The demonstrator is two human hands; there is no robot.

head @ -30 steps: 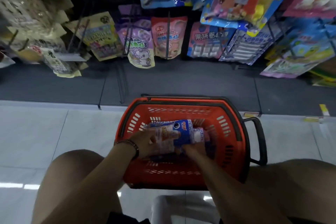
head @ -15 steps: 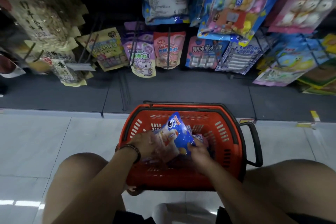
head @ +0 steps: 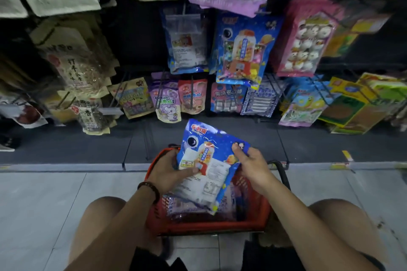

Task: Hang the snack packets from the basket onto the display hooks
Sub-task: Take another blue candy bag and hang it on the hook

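Note:
I hold a small stack of blue snack packets [head: 204, 160] above the red basket [head: 211, 225], which stands on the floor between my knees. My left hand [head: 169, 170] grips the stack's left edge, thumb on the front. My right hand [head: 251, 163] pinches the top packet's right upper corner. More packets [head: 191, 209] lie inside the basket, partly hidden by the held ones. Matching blue packets [head: 244, 50] hang on a display hook straight ahead, above the bottom row.
The dark rack in front is crowded with hanging bags: pink marshmallow packs [head: 306, 39] right, brown seed bags [head: 77, 66] left, small candy bags [head: 191, 94] low down. A dark base shelf [head: 99, 145] runs under them. The basket's black handle [head: 284, 174] sticks out right.
Both hands have lifted the blue packets up out of the basket toward the rack. My head has tilted up, bringing the upper hooks into view.

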